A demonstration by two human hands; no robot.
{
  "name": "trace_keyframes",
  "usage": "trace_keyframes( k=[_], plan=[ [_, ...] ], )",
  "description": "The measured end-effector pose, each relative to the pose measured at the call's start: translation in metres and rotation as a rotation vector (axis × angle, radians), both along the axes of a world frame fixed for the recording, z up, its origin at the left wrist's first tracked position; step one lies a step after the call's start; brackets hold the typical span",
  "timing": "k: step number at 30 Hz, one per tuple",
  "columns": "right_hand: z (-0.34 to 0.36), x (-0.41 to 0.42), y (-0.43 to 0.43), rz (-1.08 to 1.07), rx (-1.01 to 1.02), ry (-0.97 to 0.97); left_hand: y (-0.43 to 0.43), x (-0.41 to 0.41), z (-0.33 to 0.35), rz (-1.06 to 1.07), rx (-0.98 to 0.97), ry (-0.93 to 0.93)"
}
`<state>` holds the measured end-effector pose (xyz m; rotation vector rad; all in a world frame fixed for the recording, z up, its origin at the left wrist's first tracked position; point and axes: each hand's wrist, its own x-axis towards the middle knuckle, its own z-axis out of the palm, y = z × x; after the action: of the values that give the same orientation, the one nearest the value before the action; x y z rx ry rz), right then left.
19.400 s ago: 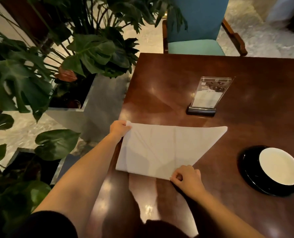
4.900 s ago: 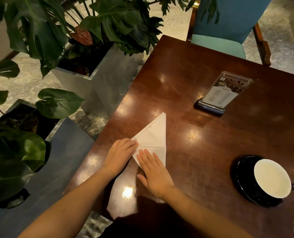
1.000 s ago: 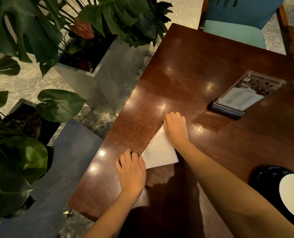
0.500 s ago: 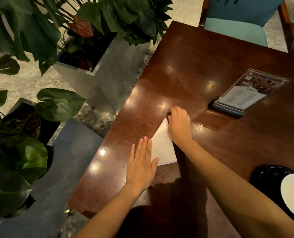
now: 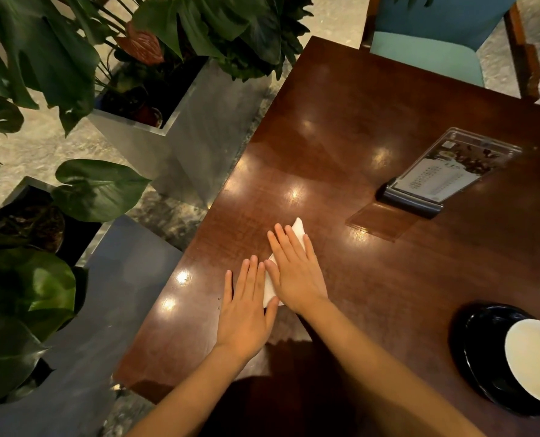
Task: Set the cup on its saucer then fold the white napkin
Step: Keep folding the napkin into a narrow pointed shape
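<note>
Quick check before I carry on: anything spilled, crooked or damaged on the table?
Nothing stands out. The white cup sits on its black saucer, no spill visible, though the frame crops both. The folded white napkin lies flat beneath the right hand, the left hand at its edge.

Glossy dark wooden table (image 5: pixel 341 127), teal chair (image 5: pixel 426 58), leafy plants (image 5: pixel 57 52) in grey planters (image 5: pixel 174 143), stone floor (image 5: pixel 19 146)

A café or restaurant: a menu stand (image 5: pixel 442 175) on a polished wooden table (image 5: pixel 341 127), beside planters (image 5: pixel 167 143).
</note>
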<state>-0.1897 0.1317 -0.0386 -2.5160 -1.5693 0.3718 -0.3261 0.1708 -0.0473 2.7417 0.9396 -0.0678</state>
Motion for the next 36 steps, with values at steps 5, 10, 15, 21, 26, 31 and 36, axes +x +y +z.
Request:
trace_keyframes(
  k=[5,10,15,21,26,31,36],
  plan=[
    [-0.004,0.001,0.01,-0.1,0.004,-0.008,-0.001,-0.004,-0.001,0.02,-0.029,-0.006],
    [-0.006,0.013,0.033,-0.281,0.002,-0.024,-0.001,-0.004,0.0,0.018,-0.042,0.006],
    [-0.005,0.036,0.05,-0.361,0.003,-0.02,-0.004,-0.012,0.002,-0.016,-0.041,0.036],
    [-0.007,0.039,0.056,-0.311,-0.012,-0.022,-0.005,-0.024,0.003,-0.028,-0.029,0.073],
    [-0.007,0.039,0.056,-0.309,-0.024,-0.02,-0.005,-0.051,0.014,0.07,-0.029,0.073],
    [-0.007,0.038,0.056,-0.314,-0.003,-0.015,0.029,-0.013,0.028,0.279,0.015,-0.081],
    [-0.008,0.039,0.055,-0.307,-0.002,-0.011,0.004,0.04,0.014,0.066,-0.042,-0.041]
  ],
)
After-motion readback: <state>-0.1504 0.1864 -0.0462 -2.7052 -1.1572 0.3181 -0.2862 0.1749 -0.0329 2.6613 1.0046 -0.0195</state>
